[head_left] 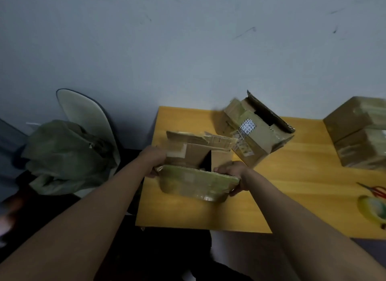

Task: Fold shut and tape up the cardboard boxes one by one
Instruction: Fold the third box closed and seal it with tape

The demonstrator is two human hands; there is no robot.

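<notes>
- Your left hand [153, 161] grips the near-left corner of the open box [198, 165], fingers curled round the end of its near flap [198, 181].
- Your right hand [232, 176] grips the near-right end of that same flap, fingers curled over its top edge and thumb on its outer face.
- The flap carries old tape, greenish and shiny, and stands roughly upright between your hands.
- The box sits at the near-left part of the yellow table [292, 197], close to the table's left edge. Its top is not closed: a dark gap shows inside, and the far flap [200, 139] stands up with torn tape along it.
- To the right, near the picture's edge, a tape roll [372, 207] lies on the table, with red-handled scissors [376, 190] just beyond it. Both are blurred and partly cut off.
- A second box [252, 132] lies tilted just beyond the first, on its far-right side, and seems to touch it. One flap stands open at its far side, showing a dark inside, and a white label is stuck on its near face.
- At the far right of the table stand two taped boxes [359, 134], one stacked on the other, well apart from the box you hold.
- Left of the table stands a pale chair [83, 111] with a green bag [66, 153] on its seat.
- A grey-blue wall [188, 50] with dark scuffs runs behind everything.
</notes>
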